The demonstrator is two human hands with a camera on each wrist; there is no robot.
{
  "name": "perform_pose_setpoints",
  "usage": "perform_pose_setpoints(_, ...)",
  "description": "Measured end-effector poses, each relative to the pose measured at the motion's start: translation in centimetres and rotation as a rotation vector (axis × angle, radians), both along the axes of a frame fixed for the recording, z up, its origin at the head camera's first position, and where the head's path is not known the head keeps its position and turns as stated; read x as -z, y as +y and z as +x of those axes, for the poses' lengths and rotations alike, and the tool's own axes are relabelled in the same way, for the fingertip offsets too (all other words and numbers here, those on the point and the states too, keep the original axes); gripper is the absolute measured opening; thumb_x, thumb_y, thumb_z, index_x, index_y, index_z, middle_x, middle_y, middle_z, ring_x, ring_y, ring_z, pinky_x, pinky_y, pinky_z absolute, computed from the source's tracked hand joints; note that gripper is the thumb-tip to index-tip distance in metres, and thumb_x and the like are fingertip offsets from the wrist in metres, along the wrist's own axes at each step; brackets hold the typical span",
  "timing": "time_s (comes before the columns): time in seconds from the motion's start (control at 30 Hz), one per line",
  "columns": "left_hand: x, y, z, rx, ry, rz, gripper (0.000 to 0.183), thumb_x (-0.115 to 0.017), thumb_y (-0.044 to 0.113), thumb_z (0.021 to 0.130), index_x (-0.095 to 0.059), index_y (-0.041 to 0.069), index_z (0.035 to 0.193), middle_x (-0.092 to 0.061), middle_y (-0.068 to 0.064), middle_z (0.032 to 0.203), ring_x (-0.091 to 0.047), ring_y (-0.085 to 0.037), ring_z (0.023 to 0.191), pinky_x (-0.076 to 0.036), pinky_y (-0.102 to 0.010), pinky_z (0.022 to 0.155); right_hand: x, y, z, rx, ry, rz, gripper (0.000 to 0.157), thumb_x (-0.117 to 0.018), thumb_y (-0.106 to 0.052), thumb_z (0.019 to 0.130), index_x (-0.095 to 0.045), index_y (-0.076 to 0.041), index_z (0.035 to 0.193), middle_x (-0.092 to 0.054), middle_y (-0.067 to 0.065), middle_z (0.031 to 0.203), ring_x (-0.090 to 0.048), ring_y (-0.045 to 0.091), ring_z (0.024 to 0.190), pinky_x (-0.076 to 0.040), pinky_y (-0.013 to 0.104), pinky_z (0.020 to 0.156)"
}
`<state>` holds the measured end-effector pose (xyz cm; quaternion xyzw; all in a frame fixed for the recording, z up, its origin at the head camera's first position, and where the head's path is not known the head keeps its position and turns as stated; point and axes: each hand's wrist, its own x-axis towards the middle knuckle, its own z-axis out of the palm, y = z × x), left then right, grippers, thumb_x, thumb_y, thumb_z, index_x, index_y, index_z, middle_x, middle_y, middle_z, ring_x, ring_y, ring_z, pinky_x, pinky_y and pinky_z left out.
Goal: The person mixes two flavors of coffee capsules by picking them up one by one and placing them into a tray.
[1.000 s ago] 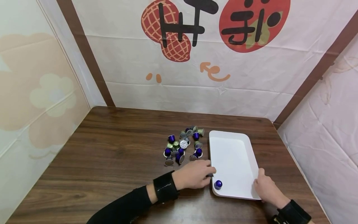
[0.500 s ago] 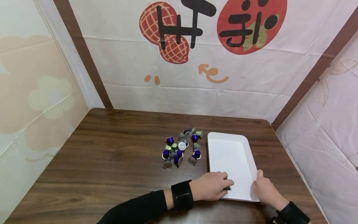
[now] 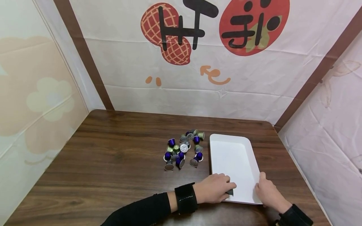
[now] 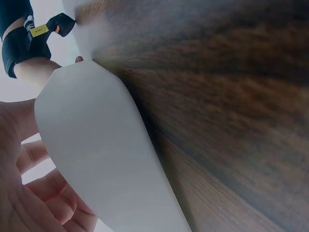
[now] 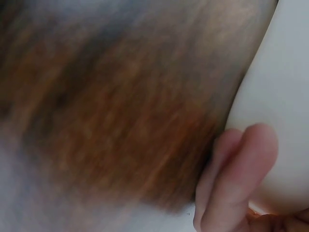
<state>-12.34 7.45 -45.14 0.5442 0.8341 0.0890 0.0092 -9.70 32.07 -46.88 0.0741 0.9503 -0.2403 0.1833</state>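
Observation:
My left hand [image 3: 213, 188] reaches over the near left corner of a white tray [image 3: 234, 157], pinching a dark grey coffee capsule [image 3: 230, 191] between thumb and fingers, low over the tray floor. In the left wrist view the tray's outer wall [image 4: 101, 140] blocks that capsule, and the curled fingers [image 4: 48, 188] lie behind the rim. My right hand [image 3: 270, 191] grips the tray's right side near its front corner; its fingers [image 5: 241, 169] press against the wall in the right wrist view. The purple capsule seen earlier in that corner is covered by my left hand.
Left of the tray, several purple, green and grey coffee capsules [image 3: 183, 147] lie loosely grouped on the brown wooden table [image 3: 113, 157]. Printed fabric [image 3: 169, 97] hangs behind the table, with more fabric on both sides.
My left hand has moved right and nearer me, from the tray's left edge to over its near left corner, carrying the grey capsule. My right hand keeps its grip on the tray.

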Motion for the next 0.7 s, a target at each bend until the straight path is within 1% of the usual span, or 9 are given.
perform_pose_setpoints(0.3, -0.1, 0.0, 0.1, -0.002, 0.018, 0.008, 0.032, -0.065, 0.032, 0.089, -0.059, 0.021, 0.119, -0.056, 0.008, 0.091, -0.049, -0.003, 0.078, -0.039, -0.016, 0.066, -0.2, -0.1, -0.1, 0.002, 0.004, 0.008, 0.030, -0.033, -0.005, 0.096, -0.018, 0.011, 0.116, -0.048, 0.016, 0.065, -0.052, 0.021, 0.042, -0.042, 0.033, 0.042)
perform_pose_setpoints(0.47, -0.2, -0.1, 0.2, -0.013, 0.032, -0.001, 0.035, -0.063, 0.033, 0.091, -0.057, 0.022, 0.124, -0.058, 0.008, 0.096, -0.051, -0.004, 0.080, -0.040, -0.015, 0.069, -0.3, -0.1, 0.0, 0.003, 0.005, 0.015, 0.030, -0.034, -0.005, 0.096, -0.019, 0.011, 0.116, -0.048, 0.016, 0.064, -0.052, 0.021, 0.042, -0.042, 0.032, 0.041)
perform_pose_setpoints(0.6, -0.8, -1.1, -0.2, -0.048, 0.055, 0.006, 0.035, -0.061, 0.033, 0.092, -0.058, 0.020, 0.124, -0.059, 0.006, 0.098, -0.052, -0.005, 0.083, -0.041, -0.016, 0.071, -0.3, -0.1, 0.0, 0.006, 0.003, 0.014, 0.030, -0.034, -0.005, 0.096, -0.019, 0.011, 0.116, -0.048, 0.016, 0.065, -0.052, 0.021, 0.042, -0.043, 0.032, 0.041)
perform_pose_setpoints(0.7, -1.5, -3.1, -0.8, -0.104, 0.079, 0.018, 0.027, -0.062, 0.034, 0.091, -0.063, 0.018, 0.113, -0.057, 0.006, 0.092, -0.051, -0.006, 0.079, -0.041, -0.018, 0.069, -0.2, -0.2, 0.0, 0.008, 0.000, 0.014, 0.030, -0.034, -0.005, 0.096, -0.019, 0.011, 0.116, -0.048, 0.016, 0.065, -0.052, 0.021, 0.043, -0.042, 0.032, 0.042)
